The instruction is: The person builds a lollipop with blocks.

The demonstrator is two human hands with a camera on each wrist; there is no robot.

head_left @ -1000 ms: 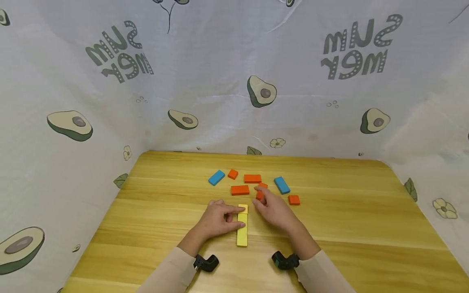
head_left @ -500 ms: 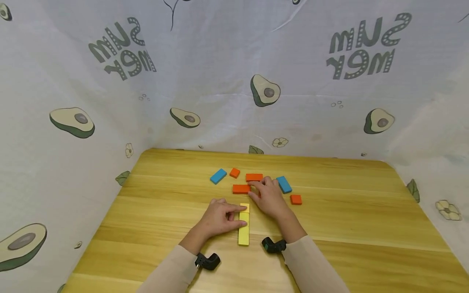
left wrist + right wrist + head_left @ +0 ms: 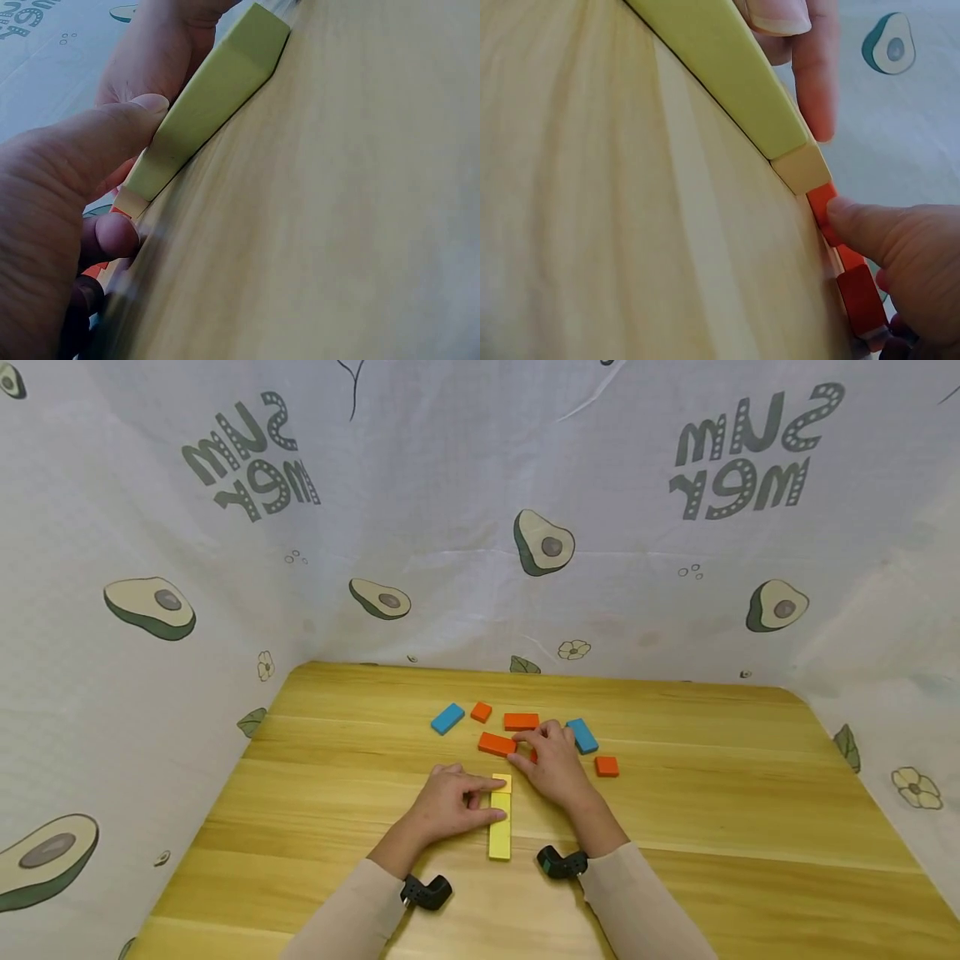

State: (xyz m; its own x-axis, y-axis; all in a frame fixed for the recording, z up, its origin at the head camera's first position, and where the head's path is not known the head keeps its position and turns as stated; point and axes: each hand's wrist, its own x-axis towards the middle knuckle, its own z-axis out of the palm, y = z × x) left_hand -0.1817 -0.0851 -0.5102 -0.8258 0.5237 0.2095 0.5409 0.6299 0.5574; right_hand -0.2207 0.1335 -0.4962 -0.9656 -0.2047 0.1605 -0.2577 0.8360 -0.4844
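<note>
My left hand (image 3: 450, 806) rests its thumb on a long yellow block (image 3: 500, 843) and its extended index finger on a small orange-yellow block (image 3: 506, 790) at that block's far end. Both lie flat, end to end. Beyond them, thumb and index finger of my right hand (image 3: 558, 768) pinch the right end of a long red block (image 3: 495, 744), which lies slightly slanted on the table. In the right wrist view the thumb touches that red block (image 3: 823, 210). Another red piece (image 3: 534, 755) is mostly hidden beneath my right hand.
Behind lie a blue block (image 3: 447, 718), a small red block (image 3: 482, 712) and a long red block (image 3: 521, 722). To the right are another blue block (image 3: 582, 737) and a small red block (image 3: 607, 767). A patterned curtain (image 3: 450, 527) surrounds the wooden table (image 3: 712, 810).
My right hand has moved forward and left to the long red block and now pinches its end. That block has turned slightly. My left hand stays on the yellow blocks.
</note>
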